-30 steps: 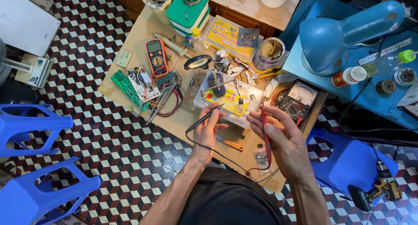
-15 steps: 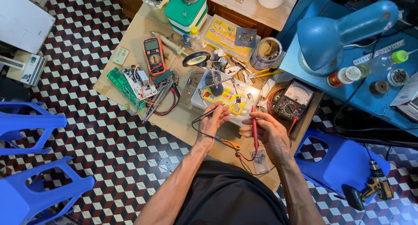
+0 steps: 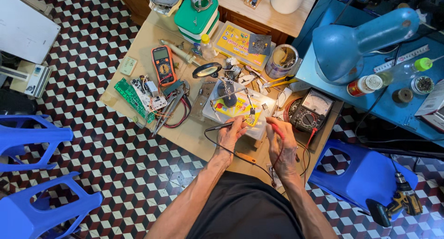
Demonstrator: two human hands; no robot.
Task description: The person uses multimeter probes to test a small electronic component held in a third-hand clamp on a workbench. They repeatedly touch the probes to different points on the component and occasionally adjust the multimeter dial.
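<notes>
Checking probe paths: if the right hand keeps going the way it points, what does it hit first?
The right hand holds a red probe aimed up-left. Going straight on, it would likely first meet the clear plastic box with the yellow label, close ahead. Height above the box is hard to judge from overhead.

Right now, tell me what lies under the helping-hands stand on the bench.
The helping-hands stand sits on a clear plastic box with a yellow label. The box's contents are hidden; both hands' fingers hold probes at its near edge.

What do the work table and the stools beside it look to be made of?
Table: likely wood or plywood, with a matte, pale tan, scuffed bare top. Stools: apparently moulded plastic, uniform bright blue with a slight sheen and rounded one-piece edges.
</notes>
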